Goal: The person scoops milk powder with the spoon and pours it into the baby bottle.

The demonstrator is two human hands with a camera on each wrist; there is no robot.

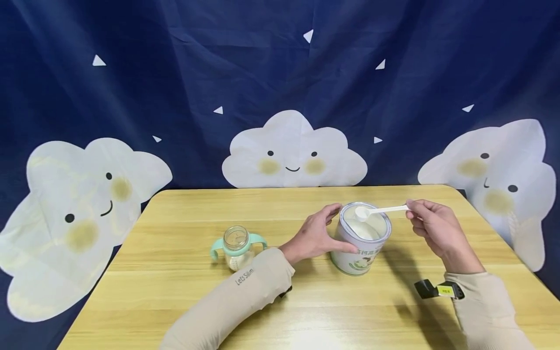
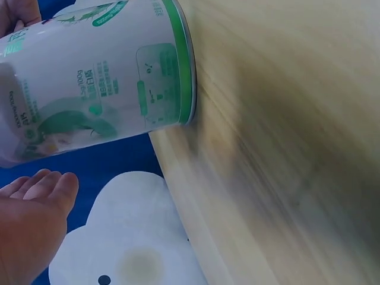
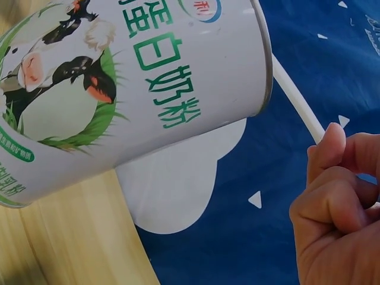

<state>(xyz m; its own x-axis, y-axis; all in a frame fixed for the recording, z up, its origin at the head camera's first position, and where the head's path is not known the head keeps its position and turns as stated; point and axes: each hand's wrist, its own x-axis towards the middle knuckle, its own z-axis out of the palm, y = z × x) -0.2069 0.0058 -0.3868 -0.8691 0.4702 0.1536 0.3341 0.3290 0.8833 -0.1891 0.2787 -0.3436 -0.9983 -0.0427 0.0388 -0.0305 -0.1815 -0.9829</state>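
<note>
A milk powder tin point(image 1: 359, 253), white with green print, stands open on the table. Pale powder point(image 1: 365, 229) shows inside it. My left hand point(image 1: 312, 236) holds the tin from its left side, thumb across the front and fingers toward the back. With thumb and fingers, my right hand point(image 1: 437, 228) pinches the handle end of a white scoop point(image 1: 387, 209). The scoop's bowl is over the tin's mouth; how full it is I cannot tell. In the right wrist view the scoop's handle point(image 3: 300, 101) runs behind the tin's rim.
Left of the tin stands an uncapped clear baby bottle point(image 1: 236, 245) with mint-green handles, partly behind my left sleeve. The wooden table point(image 1: 183, 233) has a dark blue curtain point(image 1: 245, 63) with cloud faces behind it.
</note>
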